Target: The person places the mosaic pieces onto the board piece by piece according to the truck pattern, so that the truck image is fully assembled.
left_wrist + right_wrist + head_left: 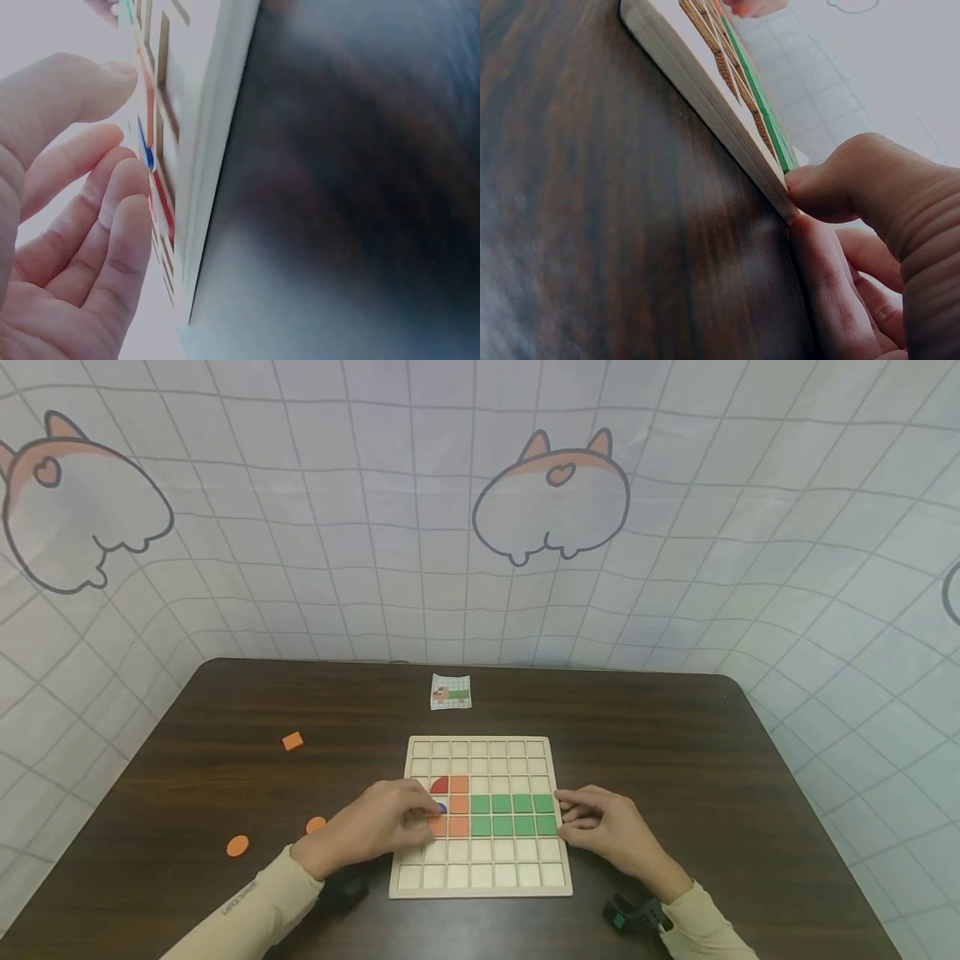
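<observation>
near the bottom centre of the head view, my left hand (382, 824) is lying over the left side of the wooden grid board (480, 881), fingers bent down onto the squares. my fingertips are touching a small blue piece (441, 807) that is sitting in a cell just right of them, below a red quarter-round piece (439, 786) and beside the orange tiles (459, 805). from the left wrist view my fingers (112, 225) are loosely curved next to the blue piece (146, 154); i cannot tell whether they are pinching it or only touching it.

my right hand (600, 828) is sitting at the board's right edge, lower right of centre. in the right wrist view my thumb (840, 184) is pressing on the top of the board's edge (727, 127) and a finger is lying under it, so i am gripping the board. the block of green tiles (513, 815) is filling two rows just left of that hand.

on the dark table (712, 760), an orange square (292, 742) and two orange discs (237, 846) are lying at the left, well apart from the board. a small pattern card (451, 692) is lying above the board.
</observation>
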Motion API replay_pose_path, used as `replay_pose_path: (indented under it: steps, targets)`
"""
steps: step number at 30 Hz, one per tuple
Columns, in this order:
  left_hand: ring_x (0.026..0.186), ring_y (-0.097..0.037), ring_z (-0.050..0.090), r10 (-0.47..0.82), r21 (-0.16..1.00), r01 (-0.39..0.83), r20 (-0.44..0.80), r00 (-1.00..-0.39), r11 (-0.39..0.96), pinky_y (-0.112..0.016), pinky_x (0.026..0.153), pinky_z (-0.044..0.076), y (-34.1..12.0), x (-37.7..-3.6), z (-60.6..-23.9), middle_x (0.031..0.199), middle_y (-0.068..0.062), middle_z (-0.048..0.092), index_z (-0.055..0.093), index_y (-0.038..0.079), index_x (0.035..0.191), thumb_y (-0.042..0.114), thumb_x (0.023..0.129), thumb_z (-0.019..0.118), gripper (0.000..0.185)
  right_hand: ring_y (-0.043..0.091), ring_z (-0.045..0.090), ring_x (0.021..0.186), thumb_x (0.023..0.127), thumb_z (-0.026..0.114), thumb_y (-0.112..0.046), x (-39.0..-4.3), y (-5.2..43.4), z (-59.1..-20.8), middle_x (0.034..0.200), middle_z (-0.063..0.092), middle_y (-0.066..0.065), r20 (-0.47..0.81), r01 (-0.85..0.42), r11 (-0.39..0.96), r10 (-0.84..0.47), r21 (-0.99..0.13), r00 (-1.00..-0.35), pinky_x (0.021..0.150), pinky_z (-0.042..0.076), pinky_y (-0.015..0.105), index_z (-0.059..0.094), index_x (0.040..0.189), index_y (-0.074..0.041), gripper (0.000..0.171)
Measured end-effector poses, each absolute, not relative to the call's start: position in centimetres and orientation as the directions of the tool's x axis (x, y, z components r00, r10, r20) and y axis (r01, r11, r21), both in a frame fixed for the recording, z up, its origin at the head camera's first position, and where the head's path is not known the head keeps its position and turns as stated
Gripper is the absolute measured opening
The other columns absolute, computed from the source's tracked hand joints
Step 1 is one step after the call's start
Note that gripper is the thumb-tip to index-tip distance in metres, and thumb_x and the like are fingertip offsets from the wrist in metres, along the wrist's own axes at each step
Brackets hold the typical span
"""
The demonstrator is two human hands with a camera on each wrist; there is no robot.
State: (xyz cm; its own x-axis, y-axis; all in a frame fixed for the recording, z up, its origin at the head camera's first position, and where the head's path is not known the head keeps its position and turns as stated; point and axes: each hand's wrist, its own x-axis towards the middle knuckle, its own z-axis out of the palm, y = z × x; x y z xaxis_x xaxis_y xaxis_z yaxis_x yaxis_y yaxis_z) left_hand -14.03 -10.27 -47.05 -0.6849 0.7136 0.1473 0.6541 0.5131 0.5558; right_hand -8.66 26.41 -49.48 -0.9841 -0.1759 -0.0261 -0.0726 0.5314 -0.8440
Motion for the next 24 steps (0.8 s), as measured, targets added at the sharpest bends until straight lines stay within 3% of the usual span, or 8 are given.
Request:
replay_pose_path:
  steps: [8, 17, 24]
  targets:
    - [0.085, -0.006, 0.063, 0.645, 0.566, 0.579, 0.106, -0.757, 0.587, -0.022, 0.074, 0.056, -12.5, -14.9, -46.1, 0.102, 0.003, 0.072, 0.079, 0.014, 0.111, 0.020, 0.090, 0.080, 0.022, 0.001, 0.068, 0.092, 0.084, 0.083, -0.015, -8.7, 26.4, -49.6, 0.106, 0.070, 0.003, -0.034, -0.061, 0.546, -0.162, -0.836, -0.986, 0.083, 0.060, 0.017, 0.071, 0.131, -0.008, 0.049]
    - [0.092, -0.010, 0.069, 0.492, 0.537, 0.471, 0.117, -0.863, 0.700, -0.029, 0.080, 0.059, -17.3, -17.3, -46.2, 0.107, 0.004, 0.074, 0.077, 0.014, 0.116, 0.024, 0.089, 0.081, 0.029, 0.001, 0.068, 0.093, 0.085, 0.082, -0.016, -8.6, 26.4, -49.9, 0.108, 0.070, 0.003, -0.039, -0.063, 0.539, -0.176, -0.840, -0.984, 0.084, 0.060, 0.017, 0.070, 0.132, -0.008, 0.049]
    - [0.092, -0.016, 0.069, 0.411, 0.503, 0.422, 0.139, -0.901, 0.754, -0.037, 0.080, 0.059, -20.9, -19.1, -45.8, 0.108, -0.005, 0.075, 0.075, 0.010, 0.120, 0.022, 0.091, 0.079, 0.031, 0.001, 0.068, 0.092, 0.086, 0.082, -0.017, -8.6, 26.4, -50.0, 0.108, 0.070, 0.005, -0.033, -0.067, 0.530, -0.178, -0.845, -0.983, 0.083, 0.060, 0.018, 0.070, 0.132, -0.007, 0.049]
